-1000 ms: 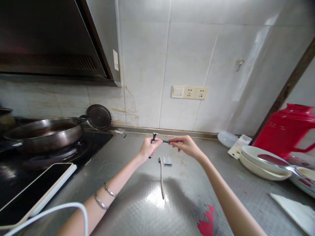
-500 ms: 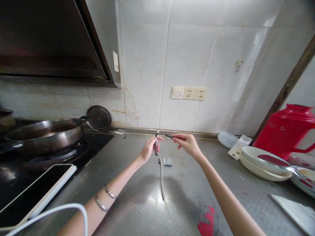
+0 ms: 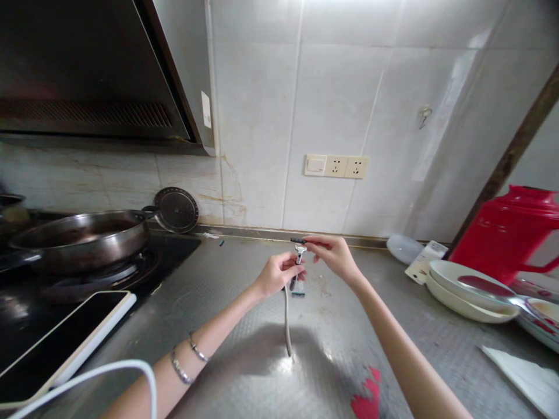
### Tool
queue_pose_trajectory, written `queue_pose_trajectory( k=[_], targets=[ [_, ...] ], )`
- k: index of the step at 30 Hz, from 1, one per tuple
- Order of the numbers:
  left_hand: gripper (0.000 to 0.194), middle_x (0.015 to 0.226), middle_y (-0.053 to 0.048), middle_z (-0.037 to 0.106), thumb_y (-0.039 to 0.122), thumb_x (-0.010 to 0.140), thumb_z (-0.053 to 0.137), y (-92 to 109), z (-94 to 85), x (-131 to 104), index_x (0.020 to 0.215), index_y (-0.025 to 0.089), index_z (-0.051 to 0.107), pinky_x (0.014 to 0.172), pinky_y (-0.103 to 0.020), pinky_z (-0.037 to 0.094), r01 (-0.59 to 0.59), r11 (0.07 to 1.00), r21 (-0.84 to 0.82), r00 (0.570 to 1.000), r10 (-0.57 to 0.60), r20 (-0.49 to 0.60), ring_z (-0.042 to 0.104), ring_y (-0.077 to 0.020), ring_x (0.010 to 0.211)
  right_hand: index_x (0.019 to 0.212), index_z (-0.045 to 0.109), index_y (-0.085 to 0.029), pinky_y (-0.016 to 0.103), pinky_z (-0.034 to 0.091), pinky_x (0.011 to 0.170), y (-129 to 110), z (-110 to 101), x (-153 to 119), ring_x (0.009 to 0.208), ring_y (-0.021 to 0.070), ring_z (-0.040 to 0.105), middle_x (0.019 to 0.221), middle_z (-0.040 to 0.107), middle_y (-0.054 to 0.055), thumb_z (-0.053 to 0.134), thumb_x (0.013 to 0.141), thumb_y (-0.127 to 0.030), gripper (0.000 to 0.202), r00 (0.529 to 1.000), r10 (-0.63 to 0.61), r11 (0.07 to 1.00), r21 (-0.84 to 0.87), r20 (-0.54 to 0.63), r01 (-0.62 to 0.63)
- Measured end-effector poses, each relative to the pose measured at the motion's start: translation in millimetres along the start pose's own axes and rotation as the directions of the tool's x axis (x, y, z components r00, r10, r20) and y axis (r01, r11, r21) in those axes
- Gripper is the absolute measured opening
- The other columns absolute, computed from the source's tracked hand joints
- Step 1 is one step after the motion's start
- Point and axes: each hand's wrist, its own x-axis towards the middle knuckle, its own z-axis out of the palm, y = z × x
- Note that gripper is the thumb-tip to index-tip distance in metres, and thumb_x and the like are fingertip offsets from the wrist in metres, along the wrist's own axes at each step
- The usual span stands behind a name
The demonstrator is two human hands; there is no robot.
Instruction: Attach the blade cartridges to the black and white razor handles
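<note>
Brought the razor handle (image 3: 293, 283) rightward since the earlier frame, from beside the blade cartridge (image 3: 297, 240) to just below it, silver head (image 3: 300, 248) uppermost. Gripping the handle in the left hand (image 3: 276, 272), thumb and fingers closed on it; pinching the cartridge by its right end in the right hand (image 3: 332, 255), fingertips drawn together. Holding both over the steel counter (image 3: 218, 361), near a clear plastic tray (image 3: 299, 287) and a pale tube (image 3: 287, 320). Cannot tell whether touching yet, or which way facing. For good control, keep the cartridge level and square over the middle of the head, fingertips off any blade edge. Steady the handle, judge the facing first, and use light, even pressure rather than forcing at a tilt.
</note>
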Motion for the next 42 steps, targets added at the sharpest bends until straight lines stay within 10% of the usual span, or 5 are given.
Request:
queue_pose_trajectory(
  k=[42],
  targets=[
    [0.031,0.066,-0.004,0.064,0.034,0.066,0.069,-7.4,-7.2,4.8,0.083,0.01,0.058,0.065,-0.03,0.05,-0.014,0.997,-0.08,0.999,0.011,-0.04,0.063,-0.0156,0.061,0.089,0.069,-0.013,0.024,0.054,0.05,-5.6,1.7,-3.7,0.061,0.0134,0.06,0.082,0.067,0.006,0.059,0.074,-0.031,0.026,0.995,-0.051,0.997,-0.052,0.089,0.055]
  ],
)
